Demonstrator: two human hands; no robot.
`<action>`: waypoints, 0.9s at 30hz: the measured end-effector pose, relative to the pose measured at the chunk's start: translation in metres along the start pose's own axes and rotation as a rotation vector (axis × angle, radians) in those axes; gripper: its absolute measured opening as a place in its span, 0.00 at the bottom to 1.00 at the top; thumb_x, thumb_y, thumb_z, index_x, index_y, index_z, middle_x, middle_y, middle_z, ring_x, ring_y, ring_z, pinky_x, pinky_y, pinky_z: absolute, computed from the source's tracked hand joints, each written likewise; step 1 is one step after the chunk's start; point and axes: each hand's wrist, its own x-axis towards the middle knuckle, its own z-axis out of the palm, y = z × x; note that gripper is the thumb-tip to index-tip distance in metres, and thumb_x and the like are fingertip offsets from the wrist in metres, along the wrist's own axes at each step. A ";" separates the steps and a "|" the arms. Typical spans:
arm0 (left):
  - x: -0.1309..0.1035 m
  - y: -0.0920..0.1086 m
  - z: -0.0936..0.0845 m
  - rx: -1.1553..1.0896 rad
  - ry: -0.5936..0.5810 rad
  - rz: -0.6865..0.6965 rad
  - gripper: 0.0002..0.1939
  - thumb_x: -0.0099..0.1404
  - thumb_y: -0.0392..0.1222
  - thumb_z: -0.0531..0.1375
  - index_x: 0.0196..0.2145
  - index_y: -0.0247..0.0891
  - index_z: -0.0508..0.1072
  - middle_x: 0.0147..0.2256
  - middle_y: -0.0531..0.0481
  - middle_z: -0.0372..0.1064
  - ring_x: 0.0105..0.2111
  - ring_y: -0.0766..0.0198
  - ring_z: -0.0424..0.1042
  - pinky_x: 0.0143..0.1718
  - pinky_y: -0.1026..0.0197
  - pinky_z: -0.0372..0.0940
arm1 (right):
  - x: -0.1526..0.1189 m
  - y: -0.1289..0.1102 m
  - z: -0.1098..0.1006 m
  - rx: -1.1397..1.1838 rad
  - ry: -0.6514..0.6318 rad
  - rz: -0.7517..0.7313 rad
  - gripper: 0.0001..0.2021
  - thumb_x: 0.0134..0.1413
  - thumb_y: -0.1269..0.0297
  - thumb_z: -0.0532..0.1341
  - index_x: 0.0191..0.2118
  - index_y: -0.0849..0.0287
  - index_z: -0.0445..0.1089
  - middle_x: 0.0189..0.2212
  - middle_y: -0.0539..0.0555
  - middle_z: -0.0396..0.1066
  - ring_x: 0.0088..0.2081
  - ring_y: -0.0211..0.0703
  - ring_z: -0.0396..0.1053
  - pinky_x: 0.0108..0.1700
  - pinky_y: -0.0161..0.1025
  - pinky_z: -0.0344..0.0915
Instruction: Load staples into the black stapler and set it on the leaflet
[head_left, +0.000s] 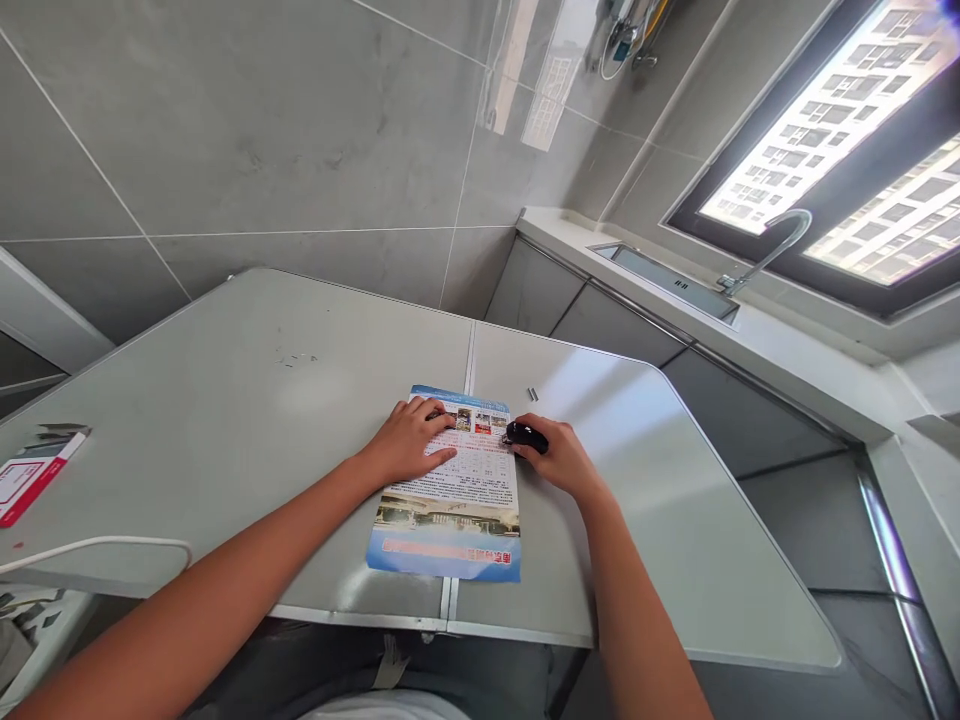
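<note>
A printed leaflet (450,515) with blue ends, small photos and rows of text lies on the folding table, across its centre seam. My left hand (411,438) rests on the leaflet's left side, fingers spread and pressing it down. In my right hand (559,455) is a small black stapler (526,437), gripped at the leaflet's right edge. Its front end meets the paper; whether the edge sits inside its jaws cannot be made out. Just beyond the stapler lie short metal staple strips (532,394).
Tiny dark bits (296,359) are scattered on the table's (225,400) left half. A red-and-white box (37,475) and a white cable (97,542) lie at the left edge. Behind on the right runs a counter with a sink (667,280) and faucet (772,250) below a window.
</note>
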 end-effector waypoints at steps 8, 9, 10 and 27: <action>0.001 0.004 -0.001 -0.004 -0.050 0.021 0.20 0.65 0.51 0.66 0.54 0.47 0.76 0.55 0.44 0.69 0.55 0.47 0.66 0.58 0.44 0.59 | 0.004 0.000 0.015 0.005 0.072 -0.053 0.22 0.65 0.58 0.63 0.62 0.48 0.70 0.51 0.54 0.78 0.51 0.53 0.74 0.56 0.51 0.67; 0.001 0.004 0.000 -0.002 -0.052 0.019 0.20 0.65 0.51 0.66 0.54 0.47 0.75 0.55 0.44 0.69 0.55 0.47 0.66 0.58 0.45 0.59 | 0.005 0.000 0.017 0.016 0.080 -0.061 0.23 0.65 0.58 0.63 0.64 0.48 0.69 0.52 0.54 0.77 0.52 0.53 0.73 0.56 0.51 0.67; 0.001 0.003 0.000 -0.003 -0.051 0.016 0.20 0.65 0.51 0.67 0.54 0.47 0.75 0.55 0.44 0.69 0.55 0.47 0.66 0.57 0.45 0.59 | 0.005 0.000 0.018 0.027 0.089 -0.072 0.23 0.66 0.58 0.62 0.65 0.47 0.68 0.52 0.54 0.77 0.52 0.53 0.73 0.56 0.51 0.67; 0.000 0.006 -0.004 0.007 -0.085 0.000 0.21 0.67 0.53 0.65 0.55 0.45 0.75 0.56 0.44 0.68 0.55 0.48 0.66 0.57 0.45 0.58 | 0.006 -0.010 0.025 -0.109 0.084 -0.104 0.19 0.71 0.63 0.56 0.62 0.48 0.72 0.52 0.54 0.77 0.49 0.52 0.70 0.54 0.51 0.60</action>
